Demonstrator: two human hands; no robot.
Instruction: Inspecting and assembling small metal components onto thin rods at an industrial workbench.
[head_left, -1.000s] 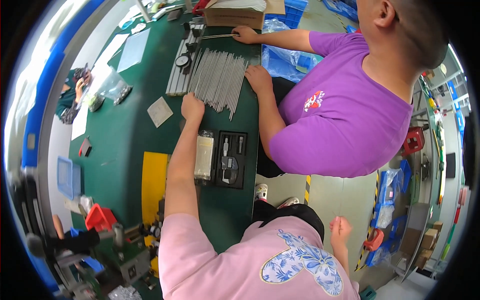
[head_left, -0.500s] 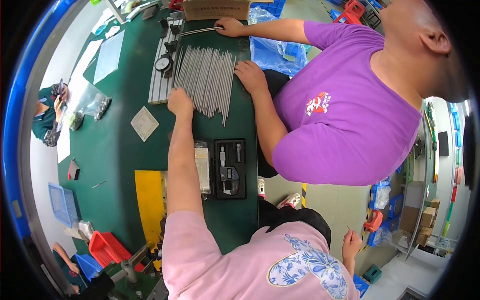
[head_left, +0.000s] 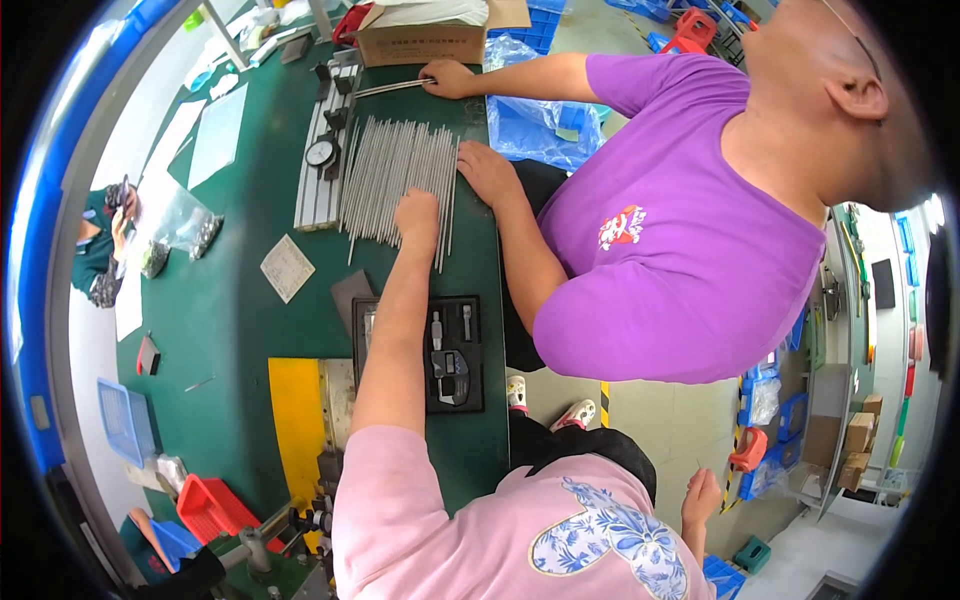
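A broad row of thin grey metal rods [head_left: 388, 165] lies side by side on the green table. Over the near end of the row is my left hand [head_left: 418, 217], its fingers curled closed and pointing down among the rods; what they grip is hidden. Low at the right, away from the table, my right hand [head_left: 703, 494] is pinched closed around something thin and too small to name. Across from me, a person in a purple shirt holds a few rods in one hand [head_left: 448, 79] and rests the other hand [head_left: 488, 172] at the row's right edge.
Left of the rods stands a metal rail fixture with a dial gauge [head_left: 320, 154]. A black case [head_left: 470, 400] with a digital micrometer lies near my forearm. A cardboard box [head_left: 420, 45] is at the far end. A yellow panel [head_left: 293, 400] and red basket [head_left: 212, 508] are nearer left.
My left hand has moved right, from the row's left near corner to over its near end. The view has shifted slightly. The other person's hands stay about where they were.
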